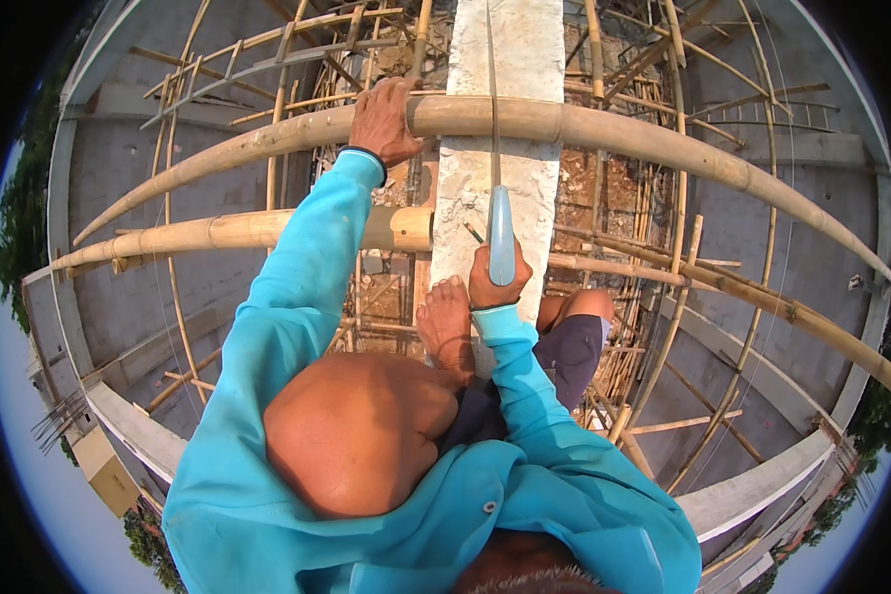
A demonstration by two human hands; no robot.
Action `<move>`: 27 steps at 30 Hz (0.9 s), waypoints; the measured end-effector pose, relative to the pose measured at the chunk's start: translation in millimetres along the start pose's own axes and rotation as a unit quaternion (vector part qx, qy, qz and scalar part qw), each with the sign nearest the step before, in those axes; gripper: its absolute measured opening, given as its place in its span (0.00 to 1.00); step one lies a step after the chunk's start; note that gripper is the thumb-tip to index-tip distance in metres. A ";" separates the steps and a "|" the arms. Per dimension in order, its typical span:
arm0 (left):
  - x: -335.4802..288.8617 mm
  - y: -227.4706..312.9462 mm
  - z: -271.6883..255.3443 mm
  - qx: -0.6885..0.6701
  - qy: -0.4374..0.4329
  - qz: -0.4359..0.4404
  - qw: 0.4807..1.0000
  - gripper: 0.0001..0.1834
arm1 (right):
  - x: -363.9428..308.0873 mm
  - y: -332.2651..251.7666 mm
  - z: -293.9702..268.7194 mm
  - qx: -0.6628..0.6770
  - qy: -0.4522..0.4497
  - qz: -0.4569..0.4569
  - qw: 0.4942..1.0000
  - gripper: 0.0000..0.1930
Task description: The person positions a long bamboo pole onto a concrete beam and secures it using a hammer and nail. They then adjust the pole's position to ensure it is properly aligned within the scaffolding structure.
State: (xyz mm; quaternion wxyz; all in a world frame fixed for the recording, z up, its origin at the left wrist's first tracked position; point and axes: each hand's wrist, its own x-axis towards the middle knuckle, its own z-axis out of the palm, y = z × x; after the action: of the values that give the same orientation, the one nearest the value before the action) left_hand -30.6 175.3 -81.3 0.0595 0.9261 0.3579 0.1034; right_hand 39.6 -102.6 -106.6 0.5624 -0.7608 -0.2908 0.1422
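A long, thick bamboo pole [643, 139] lies crosswise over a pale concrete beam [505, 49]. My left hand [384, 119] grips the pole just left of the beam, fingers over its far side. In my right hand [495, 277] is the light blue handle of a handsaw [502, 233]. Its narrow blade points away from me and crosses the pole above the beam; how deep any cut goes cannot be seen. A short, thin stick like a pencil [473, 233] pokes out beside my right hand. Closer to me, a second bamboo pole [406, 229] ends at the beam's left edge.
My bare foot [445, 322] rests on the beam beside my right hand. Bamboo scaffolding poles [680, 198] stand and cross on both sides. Another long bamboo pole [762, 297] runs off to the right. Far below are rubble-strewn ground [614, 188] and grey floors, so the beam is high up.
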 end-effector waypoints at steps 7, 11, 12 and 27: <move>-74.6 -151.9 55.1 -0.775 0.374 -0.432 0.272 0.42 | -0.1 -9.6 -4.8 0.033 -0.027 0.023 0.999 0.29; -49.5 -178.4 74.9 -0.772 0.412 -0.392 0.283 0.38 | 5.6 -13.7 -5.9 0.042 -0.029 0.021 0.998 0.29; -47.4 -180.4 76.6 -0.768 0.403 -0.394 0.304 0.38 | 6.3 -15.0 -6.8 0.042 -0.033 0.030 0.998 0.29; -30.7 -202.4 66.3 -0.667 0.269 -0.539 0.439 0.27 | 4.9 -36.8 -27.6 0.040 -0.059 0.037 0.997 0.29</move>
State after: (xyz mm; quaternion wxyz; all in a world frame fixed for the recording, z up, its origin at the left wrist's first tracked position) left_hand -169.0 301.3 -187.5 0.6035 0.1458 0.6028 0.5012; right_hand 48.1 -113.7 -62.4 0.5687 -0.7380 -0.2895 0.2192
